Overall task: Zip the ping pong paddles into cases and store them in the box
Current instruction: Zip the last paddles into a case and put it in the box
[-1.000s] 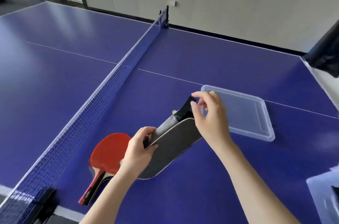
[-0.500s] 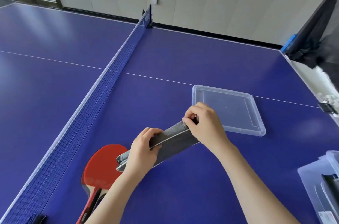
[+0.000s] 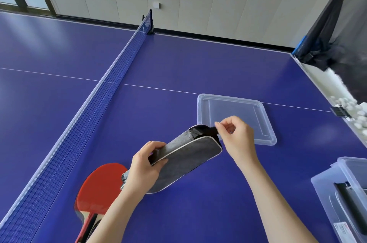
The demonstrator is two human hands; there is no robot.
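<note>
A grey paddle case with white piping is held above the blue table, tilted. My left hand grips its near edge. My right hand pinches the black tab at the case's far end, thumb and forefinger together. A red paddle lies flat on the table at the lower left, partly under my left forearm. The clear storage box stands at the right edge and holds something dark.
The clear box lid lies flat on the table beyond my right hand. The net runs diagonally on the left. A dark ball-catch net with several white balls hangs off the table's right edge.
The case has turned from edge-on so its broad grey face shows. My right hand has shifted from gripping the case's end to pinching the black tab. The view swung right.
</note>
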